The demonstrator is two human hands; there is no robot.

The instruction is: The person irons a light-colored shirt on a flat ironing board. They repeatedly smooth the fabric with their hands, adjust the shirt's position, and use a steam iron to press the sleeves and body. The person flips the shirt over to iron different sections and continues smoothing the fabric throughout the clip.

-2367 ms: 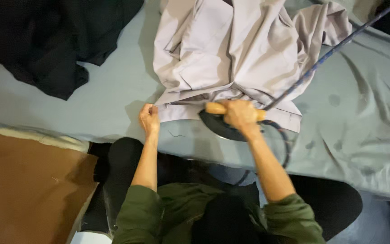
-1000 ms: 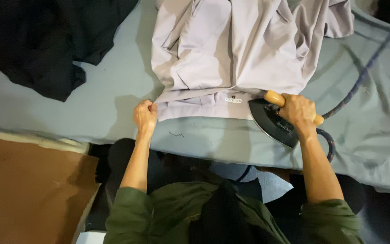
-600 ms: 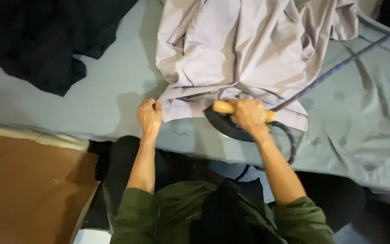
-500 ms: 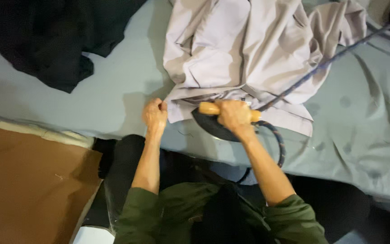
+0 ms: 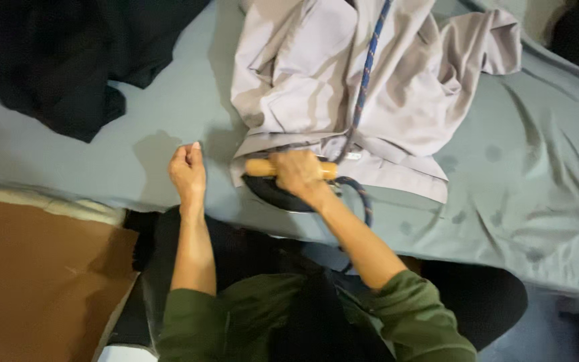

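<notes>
One iron [image 5: 283, 191] sits under our right hand [image 5: 299, 175], fingers wrapped tight around its wooden handle, at the near hem of the pale grey garment [image 5: 356, 100]. A second ago it was out at the hem's right end; now it is back at the left corner. Our left hand [image 5: 187, 171], loosely curled and holding nothing, rests on the grey-green sheet [image 5: 537, 188] just beside the cloth. A small white label [image 5: 352, 155] shows near the hem; brown cardboard [image 5: 35, 281] lies lower left.

Olive-green top, sleeves [image 5: 418, 315] pushed up near elbows, forearms bare; cloth soft, creased at bunched cuffs. Dark trousers [image 5: 490, 302] below. Left hand [image 5: 187, 171] and right hand [image 5: 297, 173] bare: no gloves, rings, watch or bracelet visible
</notes>
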